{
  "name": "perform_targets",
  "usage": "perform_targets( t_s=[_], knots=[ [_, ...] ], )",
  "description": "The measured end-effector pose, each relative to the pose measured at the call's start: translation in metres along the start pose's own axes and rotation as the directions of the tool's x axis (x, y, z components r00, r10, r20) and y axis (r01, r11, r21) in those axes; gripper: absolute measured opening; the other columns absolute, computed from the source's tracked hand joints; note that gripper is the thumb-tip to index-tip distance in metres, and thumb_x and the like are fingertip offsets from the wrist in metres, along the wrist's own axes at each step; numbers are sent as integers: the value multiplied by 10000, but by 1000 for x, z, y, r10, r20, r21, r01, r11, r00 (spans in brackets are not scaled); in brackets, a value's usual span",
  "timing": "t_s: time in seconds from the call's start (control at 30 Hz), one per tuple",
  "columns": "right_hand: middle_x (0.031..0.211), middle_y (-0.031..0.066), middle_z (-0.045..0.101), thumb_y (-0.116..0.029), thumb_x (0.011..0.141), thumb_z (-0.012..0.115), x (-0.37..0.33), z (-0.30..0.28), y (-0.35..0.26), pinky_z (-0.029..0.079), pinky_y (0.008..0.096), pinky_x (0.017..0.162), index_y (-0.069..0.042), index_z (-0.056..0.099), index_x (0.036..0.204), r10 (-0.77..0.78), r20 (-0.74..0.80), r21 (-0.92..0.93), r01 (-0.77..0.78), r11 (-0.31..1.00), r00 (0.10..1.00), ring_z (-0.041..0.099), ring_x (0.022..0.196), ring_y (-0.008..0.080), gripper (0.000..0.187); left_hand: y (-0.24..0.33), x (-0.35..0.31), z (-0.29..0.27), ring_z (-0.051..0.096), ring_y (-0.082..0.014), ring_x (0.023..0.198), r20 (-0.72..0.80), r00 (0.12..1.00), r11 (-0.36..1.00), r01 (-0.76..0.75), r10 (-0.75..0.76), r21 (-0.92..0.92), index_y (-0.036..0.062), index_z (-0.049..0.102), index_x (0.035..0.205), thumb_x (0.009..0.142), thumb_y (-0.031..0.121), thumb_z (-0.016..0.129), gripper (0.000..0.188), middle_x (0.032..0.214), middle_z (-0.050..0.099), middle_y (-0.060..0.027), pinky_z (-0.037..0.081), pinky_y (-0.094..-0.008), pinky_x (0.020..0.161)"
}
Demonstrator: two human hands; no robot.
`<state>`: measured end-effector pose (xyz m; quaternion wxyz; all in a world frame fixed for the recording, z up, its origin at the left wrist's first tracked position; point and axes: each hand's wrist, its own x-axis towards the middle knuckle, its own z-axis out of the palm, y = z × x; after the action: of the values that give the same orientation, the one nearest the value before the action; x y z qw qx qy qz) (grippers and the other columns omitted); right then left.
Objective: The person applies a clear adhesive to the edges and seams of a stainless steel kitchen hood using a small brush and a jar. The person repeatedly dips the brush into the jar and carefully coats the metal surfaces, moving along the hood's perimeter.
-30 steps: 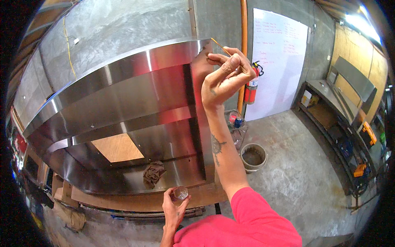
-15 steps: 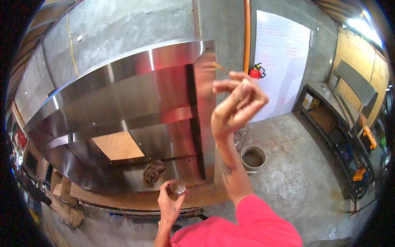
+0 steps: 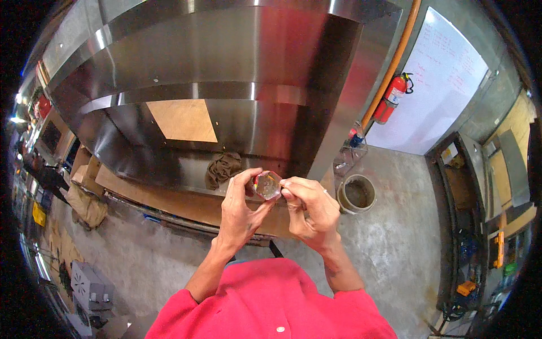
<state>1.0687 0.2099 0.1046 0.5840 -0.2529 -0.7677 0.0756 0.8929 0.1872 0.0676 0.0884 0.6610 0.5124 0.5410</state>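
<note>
My left hand (image 3: pixel 240 212) is closed around a small clear faceted glass (image 3: pixel 267 186), tilted so that its round mouth faces up toward me. Thumb and fingers of my right hand (image 3: pixel 314 212) are pinched together right at the glass's right rim. The thin brownish stick seen in that hand half a second ago is now almost wholly hidden by the fingers and the glass. Just beyond my left hand, a crumpled brown cloth (image 3: pixel 223 168) lies inside a large shiny stainless-steel hood-like piece (image 3: pixel 226 62).
The steel piece rests on a brown board-topped bench (image 3: pixel 169 203). A square of plywood (image 3: pixel 183 120) shows within it. To the right are a bucket (image 3: pixel 357 194), a red fire extinguisher (image 3: pixel 393 97), a whiteboard (image 3: pixel 432 85) and a dark shelf bench (image 3: pixel 460 209).
My right hand has come down from beside the steel piece's upper right edge to the glass. My view has tilted downward, and the left hand still holds the glass.
</note>
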Motion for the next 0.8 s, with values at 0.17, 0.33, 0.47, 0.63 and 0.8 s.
perform_targets(
  t_s=[0.17, 0.33, 0.47, 0.63, 0.8],
  knots=[
    [1058, 128, 788, 34, 913, 785, 0, 5, 8, 603, 364, 787, -21, 701, 1104, -13, 69, -74, 19, 997, 998, 771, 921, 300, 215, 3, -1, 2, 707, -267, 1164, -2, 1000, 1000, 2, -3, -30, 52, 579, 1392, 814, 41, 890, 657, 1308, 696, -137, 573, -372, 990],
    [1052, 124, 786, 35, 914, 785, -6, 4, 10, 597, 350, 785, -31, 708, 1100, 5, 83, -42, -2, 999, 997, 765, 898, 288, 212, -1, -7, 4, 703, -276, 1178, -11, 1000, 1000, 20, -20, -24, 44, 580, 1392, 800, 27, 888, 667, 1315, 691, -138, 573, -377, 998],
    [1034, 151, 777, 26, 972, 740, -8, -1, 6, 585, 340, 775, -12, 663, 1124, 20, 11, 16, -20, 1000, 1000, 754, 893, 273, 175, 3, -10, 5, 702, -270, 1171, 2, 997, 996, 79, -79, -28, 38, 580, 1390, 812, 62, 908, 666, 1305, 692, -144, 571, -378, 1001],
    [1065, 201, 738, -62, 1085, 593, 19, -12, 16, 515, 269, 688, -19, 500, 1153, -85, -374, 13, 97, 995, 924, 610, 735, 149, 123, 10, -11, 10, 699, -262, 1104, -39, 997, 998, 66, -66, 8, 31, 597, 1361, 841, 117, 918, 618, 1247, 690, -143, 579, -368, 936],
    [1107, 229, 680, -85, 1133, 486, 120, -36, 54, 511, 237, 615, -14, 404, 1177, -323, -692, -219, 238, 946, 646, 613, 653, 127, 116, 11, -11, 8, 707, -219, 1069, -15, 994, 994, 109, -109, -8, 23, 600, 1348, 851, 107, 917, 595, 1238, 697, -133, 586, -349, 920]
  ],
)
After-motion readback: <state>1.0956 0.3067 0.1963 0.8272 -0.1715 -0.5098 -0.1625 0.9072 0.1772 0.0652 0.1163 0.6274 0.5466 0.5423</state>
